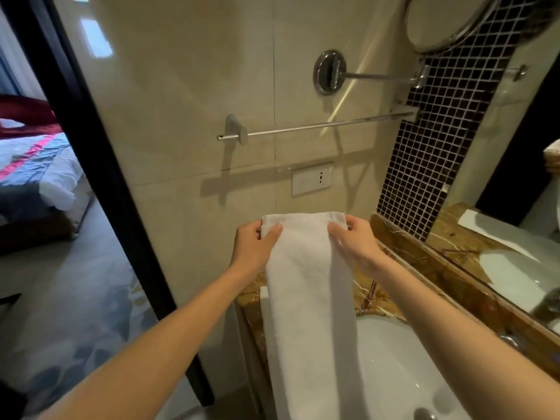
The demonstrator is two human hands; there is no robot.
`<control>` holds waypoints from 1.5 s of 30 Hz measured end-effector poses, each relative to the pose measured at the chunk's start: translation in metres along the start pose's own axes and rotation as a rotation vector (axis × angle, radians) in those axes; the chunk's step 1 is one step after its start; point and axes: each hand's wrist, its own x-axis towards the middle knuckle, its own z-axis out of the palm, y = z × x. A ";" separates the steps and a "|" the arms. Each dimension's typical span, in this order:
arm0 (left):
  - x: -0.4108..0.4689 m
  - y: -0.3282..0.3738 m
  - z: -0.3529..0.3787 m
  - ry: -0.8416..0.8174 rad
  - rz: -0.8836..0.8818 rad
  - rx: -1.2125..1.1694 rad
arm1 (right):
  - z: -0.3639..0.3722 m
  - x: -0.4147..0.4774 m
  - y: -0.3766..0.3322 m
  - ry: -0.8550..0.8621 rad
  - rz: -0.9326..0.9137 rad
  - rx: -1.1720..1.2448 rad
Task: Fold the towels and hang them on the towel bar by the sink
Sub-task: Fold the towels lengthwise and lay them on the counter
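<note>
**Folded towel raised below the bare bar, ready to be draped**

The towel, white and folded into a long narrow strip, is held in the air by its two top corners. It sits just in front of the tiled wall and well below the towel bar. Its length hangs down across the wall end of the worktop and over the left rim of the sink. The lower end runs out of view.

The top left corner is pinched by the left hand, thumb on the front face and the other fingers curled behind. The top right corner is pinched the same way by the right hand. The top edge is drawn flat between them.

Nothing is draped on the bar, so the hanging is judged not yet begun. To do this step well:

- The top edge should be lifted level to above the bar and passed over it, down between bar and wall.
- Both pinches should be held firm so that the layers are not let slip apart.
- The strip should then be fed over until front and back hang about even, with the side edges lined up.
- Space along the bar should be left for further towels.

Care is called for on the right, where the mirror arm crosses close above the bar and could be knocked. The hanging tail should be lifted free of the sink, since it could be dragged through any water there.
</note>
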 end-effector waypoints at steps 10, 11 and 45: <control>0.033 -0.104 0.007 0.103 -0.192 0.066 | 0.066 0.057 0.101 -0.041 0.125 0.024; 0.038 -0.113 0.009 0.103 -0.201 0.078 | 0.072 0.063 0.110 -0.042 0.135 0.021; 0.043 -0.278 0.039 -0.002 -0.525 0.186 | 0.098 0.064 0.251 -0.253 0.396 -0.326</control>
